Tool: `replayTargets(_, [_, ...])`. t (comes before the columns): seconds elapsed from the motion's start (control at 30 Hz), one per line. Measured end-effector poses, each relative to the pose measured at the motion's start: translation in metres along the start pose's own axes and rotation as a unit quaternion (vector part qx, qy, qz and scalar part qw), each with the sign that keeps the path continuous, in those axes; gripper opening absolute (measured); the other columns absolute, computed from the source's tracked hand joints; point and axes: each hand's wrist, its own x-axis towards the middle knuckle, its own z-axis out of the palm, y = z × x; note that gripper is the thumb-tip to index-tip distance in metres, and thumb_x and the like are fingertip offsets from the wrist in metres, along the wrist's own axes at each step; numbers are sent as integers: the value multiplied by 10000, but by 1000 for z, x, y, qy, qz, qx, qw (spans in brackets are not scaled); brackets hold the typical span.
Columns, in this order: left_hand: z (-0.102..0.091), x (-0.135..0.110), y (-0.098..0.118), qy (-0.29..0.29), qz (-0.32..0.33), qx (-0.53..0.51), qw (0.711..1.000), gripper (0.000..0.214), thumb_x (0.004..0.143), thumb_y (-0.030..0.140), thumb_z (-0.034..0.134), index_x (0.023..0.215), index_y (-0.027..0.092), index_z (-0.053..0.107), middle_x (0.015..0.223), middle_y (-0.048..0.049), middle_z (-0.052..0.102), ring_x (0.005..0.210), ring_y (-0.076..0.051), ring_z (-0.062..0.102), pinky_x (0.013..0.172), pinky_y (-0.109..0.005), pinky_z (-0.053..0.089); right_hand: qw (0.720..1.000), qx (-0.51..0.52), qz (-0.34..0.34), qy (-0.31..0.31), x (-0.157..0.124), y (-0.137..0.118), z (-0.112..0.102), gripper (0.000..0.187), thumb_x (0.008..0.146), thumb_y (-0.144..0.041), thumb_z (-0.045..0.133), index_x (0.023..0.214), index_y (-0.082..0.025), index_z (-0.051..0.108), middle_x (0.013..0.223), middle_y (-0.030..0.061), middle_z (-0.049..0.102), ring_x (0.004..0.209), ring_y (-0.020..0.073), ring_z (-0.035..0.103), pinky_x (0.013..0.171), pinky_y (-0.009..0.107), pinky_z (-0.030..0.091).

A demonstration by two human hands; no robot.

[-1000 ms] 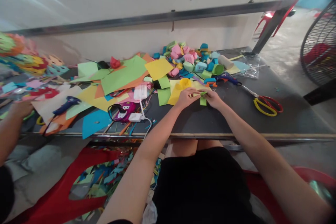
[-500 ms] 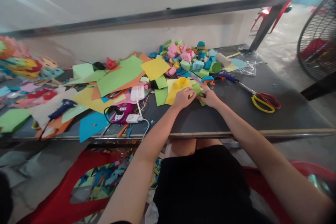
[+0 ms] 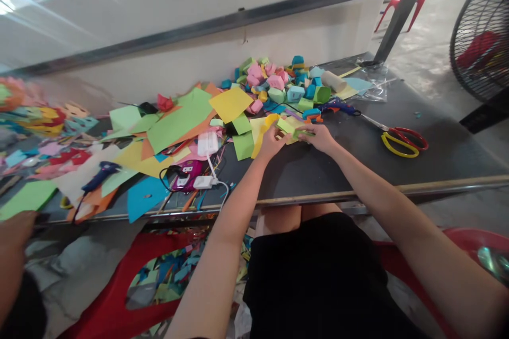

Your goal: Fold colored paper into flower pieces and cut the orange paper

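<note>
Both my hands meet over the dark table (image 3: 417, 169) on a small light-green folded paper piece (image 3: 292, 128). My left hand (image 3: 272, 142) pinches its left side, fingers closed. My right hand (image 3: 320, 137) grips its right end, fingers curled. Yellow paper (image 3: 260, 130) lies just behind my left hand. A blue glue gun (image 3: 338, 108) and an orange-blue paper piece (image 3: 312, 115) lie just beyond my right hand.
Red-and-yellow scissors (image 3: 401, 140) lie to the right. A heap of coloured paper shapes (image 3: 278, 85) sits at the back, loose sheets (image 3: 178, 119) to the left, with a white charger (image 3: 207, 144) and another glue gun (image 3: 99, 176). Another person's arm (image 3: 11, 254) shows bottom left. A fan (image 3: 481, 32) stands right.
My hands shifted slightly away from me and lifted the green piece, turning it. The other person's arm left the table edge and now shows lower left. The view tilted.
</note>
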Motion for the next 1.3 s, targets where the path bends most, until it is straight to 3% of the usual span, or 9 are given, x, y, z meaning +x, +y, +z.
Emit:
replayTargets(0.07, [0, 1, 0, -26, -4, -18, 1000, 738, 747, 391, 861, 1406, 231, 571, 990, -38, 695, 715, -105, 603, 610, -214, 468, 1000, -10, -4, 5, -1, 0, -1, 491, 774, -498, 795, 1123, -152, 805, 814, 77, 765, 644, 162, 637, 640, 308, 541])
replayTargets(0.27, [-1, 2, 0, -35, -32, -21, 999, 619, 754, 492, 846, 1240, 158, 659, 1049, -85, 705, 727, -109, 615, 650, -236, 502, 995, -91, -31, 32, -3, -5, 0, 313, 837, -377, 722, 1055, -185, 839, 928, 71, 808, 825, 208, 710, 800, 327, 548])
replayTargets(0.5, [-2, 1, 6, -69, -64, -35, 995, 624, 769, 492, 829, 1268, 150, 677, 1154, -121, 742, 765, -109, 650, 668, -223, 517, 995, -91, -31, -20, -12, -14, 2, 523, 671, -543, 838, 1033, -165, 845, 854, 62, 807, 716, 207, 683, 667, 306, 531])
replayTargets(0.77, [-1, 2, 8, -27, -143, -168, 975, 746, 587, 297, 948, 1248, 133, 642, 996, -76, 776, 648, -77, 622, 566, -194, 449, 995, -100, -31, -4, -16, -12, -4, 510, 754, -572, 742, 1042, -163, 840, 899, 90, 815, 763, 235, 711, 714, 337, 549])
replayTargets(0.9, [-2, 4, 8, -16, -140, -197, 970, 694, 562, 315, 957, 1162, 137, 659, 1032, -79, 779, 673, -74, 627, 586, -196, 453, 997, -72, -15, -5, -15, -13, -3, 596, 766, -637, 703, 1067, -138, 829, 755, 80, 784, 655, 210, 689, 654, 318, 543])
replayTargets(1.07, [-4, 5, 8, -14, -138, -192, 972, 667, 540, 377, 952, 1102, 144, 680, 954, -62, 777, 644, -77, 608, 579, -213, 447, 998, -61, -16, -10, -13, -16, -5, 565, 804, -660, 639, 922, -144, 836, 680, 62, 748, 633, 193, 684, 662, 299, 530])
replayTargets(1.17, [-4, 3, 9, -28, -116, -173, 978, 660, 579, 403, 920, 1142, 156, 679, 997, -64, 775, 628, -66, 581, 560, -211, 425, 996, -83, -26, -14, -13, -16, -6, 515, 848, -618, 604, 883, -156, 830, 666, 57, 745, 634, 190, 690, 687, 298, 522])
replayTargets(1.3, [-4, 0, 12, -69, -99, -131, 984, 656, 697, 375, 818, 1291, 171, 629, 1035, -63, 766, 611, -60, 557, 526, -204, 399, 995, -100, -21, -15, -14, -16, -4, 435, 868, -546, 613, 897, -168, 825, 803, 80, 799, 643, 200, 708, 703, 314, 542])
